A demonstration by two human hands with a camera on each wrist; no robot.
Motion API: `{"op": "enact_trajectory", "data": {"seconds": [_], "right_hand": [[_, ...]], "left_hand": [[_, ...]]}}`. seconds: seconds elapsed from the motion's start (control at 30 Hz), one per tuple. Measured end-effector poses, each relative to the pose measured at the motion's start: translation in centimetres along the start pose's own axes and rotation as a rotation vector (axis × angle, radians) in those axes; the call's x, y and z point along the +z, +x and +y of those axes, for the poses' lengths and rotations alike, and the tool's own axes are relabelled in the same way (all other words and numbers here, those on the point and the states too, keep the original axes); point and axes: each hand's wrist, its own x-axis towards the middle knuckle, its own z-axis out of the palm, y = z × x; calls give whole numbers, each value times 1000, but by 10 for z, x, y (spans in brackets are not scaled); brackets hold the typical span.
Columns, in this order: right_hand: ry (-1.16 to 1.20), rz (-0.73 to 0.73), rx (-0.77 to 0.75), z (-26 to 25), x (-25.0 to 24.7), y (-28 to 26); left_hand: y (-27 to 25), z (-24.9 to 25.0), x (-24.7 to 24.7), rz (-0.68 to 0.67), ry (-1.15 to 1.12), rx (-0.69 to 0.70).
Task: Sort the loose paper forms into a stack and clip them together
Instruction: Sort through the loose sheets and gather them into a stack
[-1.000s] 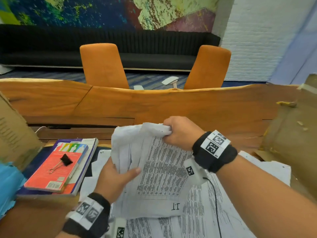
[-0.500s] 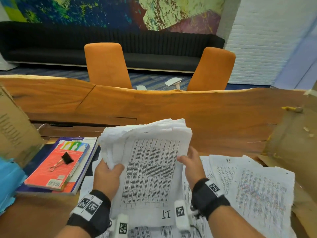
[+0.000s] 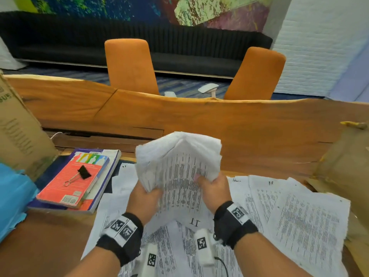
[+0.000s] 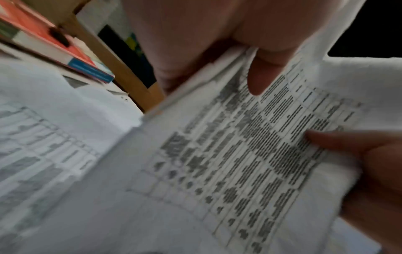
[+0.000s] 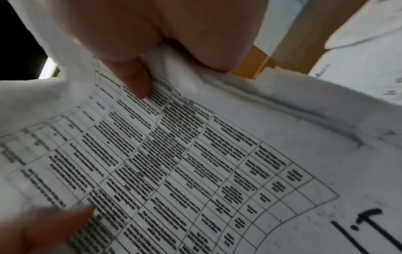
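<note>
A thick stack of printed paper forms (image 3: 177,166) stands on edge over the table, its top sheet marked "11", bowed into a peak at the top. My left hand (image 3: 146,196) grips its left edge and my right hand (image 3: 212,188) grips its right edge. In the left wrist view my left hand (image 4: 239,43) has its thumb on the stack's (image 4: 250,154) printed face. The right wrist view shows my right hand (image 5: 152,51) with its thumb pressed on the stack (image 5: 174,163). More loose forms (image 3: 299,216) lie spread on the table. A black binder clip (image 3: 83,172) lies on a red book.
Two stacked books (image 3: 75,180) lie at the left, beside a cardboard box (image 3: 18,132) and a blue sheet (image 3: 12,196). Torn cardboard (image 3: 343,166) stands at the right. The wooden table (image 3: 239,132) runs across, with two orange chairs (image 3: 129,64) behind it.
My right hand left the stack's top edge and came down to grip its right side. Both hands now squeeze the stack inward, so it bows and its top peaks.
</note>
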Motion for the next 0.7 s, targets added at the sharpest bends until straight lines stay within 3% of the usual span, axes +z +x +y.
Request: {"op": "enact_trajectory", "data": {"seconds": [0.07,0.17,0.23,0.3,0.37,0.5,0.57,0.7], "right_hand": [[91,34,78,4,-4,10],[298,61,116,1,-12,23],[507,68,159,3,-15,26],[712,18,243,12,-12,23],[788,-19,321,23,-10,14],[865,-39,399,46,-38,4],[751,-49,413,57,-65,6],[-21,-261,404,74,-90,14]], "left_hand": [[2,-9,-4,5,49,-40],[4,-23,-15,133,0,-120],[2,-26,-17,159,-190,-272],[-3,-26,-11,64,-465,-426],[-2,-32,-9,81,-633,-517],[13,-43,-31,159,-553,-448],[17,-40,-48,143,-454,-387],[17,-29,-64,110,-244,-294]]}}
